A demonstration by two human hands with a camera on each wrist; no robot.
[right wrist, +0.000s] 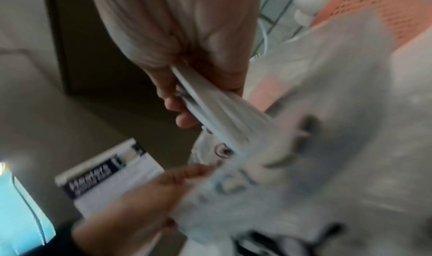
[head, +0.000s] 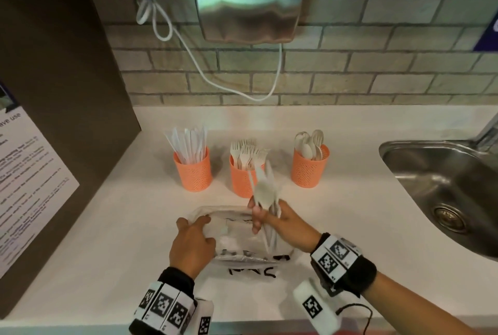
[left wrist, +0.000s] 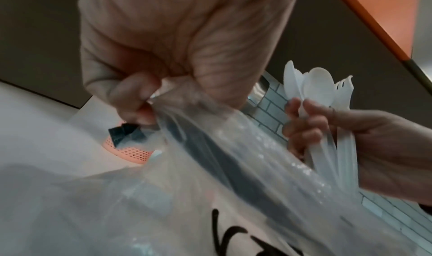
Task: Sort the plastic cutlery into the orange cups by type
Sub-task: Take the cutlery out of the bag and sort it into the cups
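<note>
Clear plastic bag (head: 242, 237) lies low centre on white table (head: 107, 227); left hand (head: 192, 244) pinches its rim. Right hand (head: 283, 223) fingers curl round mixed cutlery bundle (head: 265, 192). Three orange cups (head: 193, 170) behind, mid-frame: knives, forks, spoons.

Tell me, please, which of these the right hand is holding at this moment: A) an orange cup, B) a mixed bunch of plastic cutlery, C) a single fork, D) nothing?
B: the right hand grips a mixed bunch of plastic cutlery, with a spoon, a fork and a knife showing in the left wrist view.
</note>
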